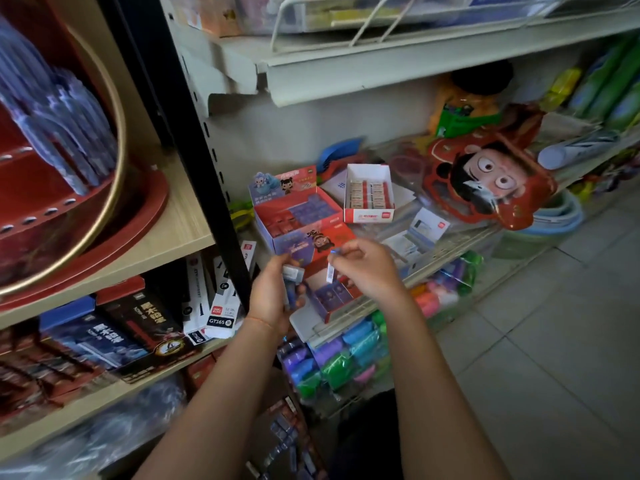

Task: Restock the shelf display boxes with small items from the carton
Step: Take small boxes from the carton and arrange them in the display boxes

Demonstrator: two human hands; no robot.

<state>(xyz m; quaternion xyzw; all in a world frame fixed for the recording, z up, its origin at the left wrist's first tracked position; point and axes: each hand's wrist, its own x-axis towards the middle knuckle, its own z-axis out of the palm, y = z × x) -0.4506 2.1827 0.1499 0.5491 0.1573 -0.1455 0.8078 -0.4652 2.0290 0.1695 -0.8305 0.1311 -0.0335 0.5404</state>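
"GT165" and the "deli" logo stand on a white packet (219, 315) on the lower shelf.

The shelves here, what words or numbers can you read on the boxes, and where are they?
"GT165": white pack on the lower left shelf.
"deli": red logo on that same pack.
White-and-red box: front print too small to read.
Red cartoon display box: print blurred.
Dark boxes: characters too blurred to read.

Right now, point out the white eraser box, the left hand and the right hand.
white eraser box (369, 215): head view, on its red and white front wall.
left hand (273, 292): head view, on the back of the hand.
right hand (363, 268): head view, on the back of the hand.
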